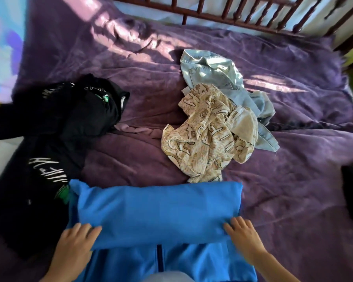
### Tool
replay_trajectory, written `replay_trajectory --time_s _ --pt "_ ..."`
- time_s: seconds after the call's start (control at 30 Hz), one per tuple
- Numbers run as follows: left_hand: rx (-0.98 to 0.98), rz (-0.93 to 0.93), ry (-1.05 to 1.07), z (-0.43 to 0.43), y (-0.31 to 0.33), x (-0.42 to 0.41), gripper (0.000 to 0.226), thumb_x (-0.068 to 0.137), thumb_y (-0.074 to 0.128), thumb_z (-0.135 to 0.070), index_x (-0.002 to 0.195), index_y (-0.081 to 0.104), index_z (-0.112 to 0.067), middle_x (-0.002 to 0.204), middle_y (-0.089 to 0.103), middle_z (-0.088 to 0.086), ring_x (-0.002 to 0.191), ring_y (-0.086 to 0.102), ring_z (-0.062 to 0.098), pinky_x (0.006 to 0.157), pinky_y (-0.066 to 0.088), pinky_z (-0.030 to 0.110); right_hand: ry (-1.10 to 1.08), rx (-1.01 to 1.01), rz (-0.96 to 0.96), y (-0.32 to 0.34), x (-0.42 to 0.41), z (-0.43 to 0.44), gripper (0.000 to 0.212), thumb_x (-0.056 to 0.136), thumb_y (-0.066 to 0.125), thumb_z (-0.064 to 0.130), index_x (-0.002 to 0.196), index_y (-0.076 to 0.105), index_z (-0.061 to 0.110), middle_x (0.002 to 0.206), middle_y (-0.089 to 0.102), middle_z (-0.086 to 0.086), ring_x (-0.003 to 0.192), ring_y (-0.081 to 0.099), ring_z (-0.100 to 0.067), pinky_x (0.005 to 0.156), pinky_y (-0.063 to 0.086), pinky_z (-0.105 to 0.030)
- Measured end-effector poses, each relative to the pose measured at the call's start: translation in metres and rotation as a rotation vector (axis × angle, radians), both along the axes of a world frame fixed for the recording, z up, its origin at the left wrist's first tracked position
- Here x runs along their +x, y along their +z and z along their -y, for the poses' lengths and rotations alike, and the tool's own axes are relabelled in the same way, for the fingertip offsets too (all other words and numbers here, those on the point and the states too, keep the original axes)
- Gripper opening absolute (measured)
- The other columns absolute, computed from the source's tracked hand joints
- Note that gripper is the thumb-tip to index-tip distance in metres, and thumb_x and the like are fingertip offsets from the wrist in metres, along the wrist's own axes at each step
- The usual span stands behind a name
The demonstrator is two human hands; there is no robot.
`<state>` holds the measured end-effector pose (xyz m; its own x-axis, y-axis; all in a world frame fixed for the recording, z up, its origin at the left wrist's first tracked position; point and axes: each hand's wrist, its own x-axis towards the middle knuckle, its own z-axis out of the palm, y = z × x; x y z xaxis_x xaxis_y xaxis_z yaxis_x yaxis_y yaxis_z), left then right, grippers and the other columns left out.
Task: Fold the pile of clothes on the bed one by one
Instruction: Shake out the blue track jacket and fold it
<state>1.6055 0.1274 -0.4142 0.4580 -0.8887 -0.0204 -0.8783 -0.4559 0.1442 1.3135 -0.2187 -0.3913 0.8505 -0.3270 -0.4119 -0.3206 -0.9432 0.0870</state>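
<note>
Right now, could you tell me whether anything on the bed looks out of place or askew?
Nothing looks damaged; the beige patterned garment lies crumpled on the light denim piece, both unfolded.

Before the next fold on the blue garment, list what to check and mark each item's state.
1. Left hand and right hand rest on the near corners of the blue garment: ok.
2. Folded top layer lies smooth: ok.
3. Far edge free: patterned garment touches it: not ok.
4. Left side free: black clothes lie against it: not ok.
5. Layers underneath flat: cannot tell.
</note>
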Motion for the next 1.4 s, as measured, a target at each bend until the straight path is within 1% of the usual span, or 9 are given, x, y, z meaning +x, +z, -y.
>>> replay_trajectory --time_s 0.2,0.3,0.37,0.47,0.7,0.97,1.2,1.3,1.4 --pt "0.118 -0.076 0.045 0.011 0.009 -0.014 0.043 0.063 0.045 -0.040 0.085 0.068 -0.011 0.067 0.058 0.005 0.073 0.038 0.021 0.060 0.030 0.039 -0.103 0.083 -0.159 0.002 0.037 -0.011 0.024 0.057 0.062 0.044 0.054 0.065 0.020 0.062 0.058 0.003 0.072 0.047 -0.018 0.051 0.044 -0.028" --pt "0.074 -0.061 0.124 0.041 0.025 0.012 0.045 0.062 0.067 -0.035 0.096 0.066 -0.007 0.090 0.059 0.012 0.086 0.043 0.026 0.061 0.047 0.043 -0.180 0.022 -0.067 0.021 0.078 -0.002 0.040 0.062 0.078 0.032 0.097 0.070 0.013 0.105 0.063 -0.014 0.097 0.062 -0.030 0.069 0.051 -0.037" --pt "0.319 -0.122 0.146 0.064 0.031 0.032 0.086 0.056 0.083 -0.029 0.131 0.047 -0.008 0.131 0.047 0.022 0.121 0.037 0.031 0.084 0.045 0.055 -0.218 0.075 -0.140 0.018 0.093 0.007 0.062 0.086 0.059 0.023 0.142 0.034 0.015 0.149 0.026 -0.014 0.138 0.027 -0.028 0.104 0.033 -0.041" --pt "0.795 -0.222 0.084 0.084 0.030 0.057 0.099 0.082 0.064 -0.036 0.149 -0.008 -0.027 0.158 -0.005 0.010 0.145 -0.007 0.025 0.115 0.007 0.049 -0.197 0.136 -0.331 0.013 0.111 0.022 0.082 0.090 0.057 0.023 0.151 0.002 0.021 0.158 -0.004 -0.007 0.146 -0.002 -0.025 0.115 0.013 -0.045" --pt "0.997 -0.176 -0.051 0.100 0.001 0.086 0.121 0.067 0.068 -0.062 0.147 -0.017 -0.027 0.146 0.032 0.002 0.136 0.029 0.020 0.115 0.012 0.043 -0.105 0.166 -0.474 -0.017 0.124 0.049 0.110 0.075 0.072 0.040 0.150 -0.007 0.021 0.151 0.023 -0.005 0.142 0.016 -0.024 0.114 0.007 -0.052" --pt "0.831 -0.155 0.009 0.115 0.047 0.107 0.043 0.080 0.060 -0.048 0.114 0.047 -0.026 0.114 0.061 -0.004 0.108 0.058 0.016 0.080 0.044 0.026 -0.197 0.146 -0.242 0.003 0.108 0.073 0.015 0.084 0.047 0.012 0.097 0.052 0.018 0.108 0.062 -0.001 0.104 0.057 -0.024 0.069 0.042 -0.030" --pt "0.422 0.170 -0.074 0.114 0.107 0.102 0.046 0.077 0.065 -0.053 0.108 0.049 -0.022 0.103 0.065 -0.007 0.099 0.063 0.015 0.077 0.046 0.031 -0.388 0.121 -0.039 0.055 0.076 0.077 0.023 0.084 0.054 0.012 0.107 0.056 0.014 0.116 0.062 -0.001 0.109 0.056 -0.026 0.075 0.042 -0.033" --pt "0.137 0.139 -0.176 0.070 0.093 0.064 0.073 0.023 0.095 -0.028 0.080 0.052 -0.014 0.059 0.059 0.003 0.052 0.062 0.024 0.045 0.049 0.033 -0.246 0.011 0.137 0.057 0.041 0.047 0.029 0.065 0.067 0.007 0.092 0.059 0.014 0.088 0.066 -0.002 0.084 0.063 -0.024 0.066 0.044 -0.031" --pt "0.086 0.068 -0.083 0.003 0.063 0.010 0.093 0.006 0.093 -0.016 0.082 0.040 -0.016 0.059 0.057 0.005 0.054 0.058 0.026 0.042 0.048 0.033 -0.135 -0.014 0.294 0.045 -0.013 0.001 0.031 0.053 0.048 0.015 0.082 0.042 0.024 0.061 0.054 0.004 0.061 0.049 -0.019 0.058 0.031 -0.026"
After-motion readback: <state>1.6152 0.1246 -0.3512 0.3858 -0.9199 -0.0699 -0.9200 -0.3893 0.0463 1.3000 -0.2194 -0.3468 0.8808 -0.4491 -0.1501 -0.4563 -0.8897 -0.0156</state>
